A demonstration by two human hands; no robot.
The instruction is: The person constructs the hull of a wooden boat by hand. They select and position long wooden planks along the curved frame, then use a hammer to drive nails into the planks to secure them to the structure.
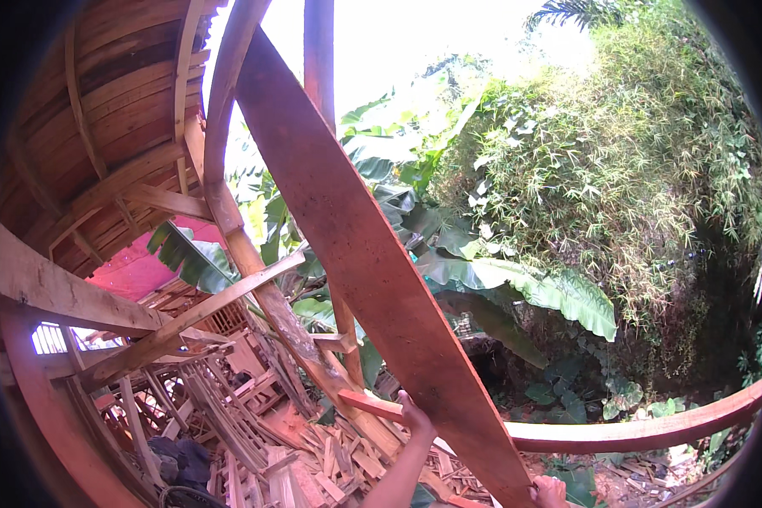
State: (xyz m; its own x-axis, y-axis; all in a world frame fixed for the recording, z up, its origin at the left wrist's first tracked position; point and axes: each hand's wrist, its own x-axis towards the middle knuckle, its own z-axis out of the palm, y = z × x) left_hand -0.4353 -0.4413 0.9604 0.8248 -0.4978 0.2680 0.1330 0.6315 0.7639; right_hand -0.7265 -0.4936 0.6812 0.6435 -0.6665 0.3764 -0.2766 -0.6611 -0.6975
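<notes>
Long red-brown board point(360, 245) runs steeply from upper ctr to lower ctr of frame. L hand point(416, 416): grip looks closed on board's L edge, fingers partly hidden. R hand point(549, 492): grip curled on R edge nr bottom. Prob. 1 hand per edge to stop twisting. Horiz. beam point(635, 434) passes behind; contact unclear.

Long flat reddish-brown wooden plank point(356, 245) between the left hand point(416, 418) and right hand point(549, 492)
Behind it, broad green leaves point(567, 300); right, a dense green leafy thicket point(601, 186); left, a brown boarded wooden roof point(123, 89) overhead, flat pale wooden offcuts point(328, 457) below.
</notes>
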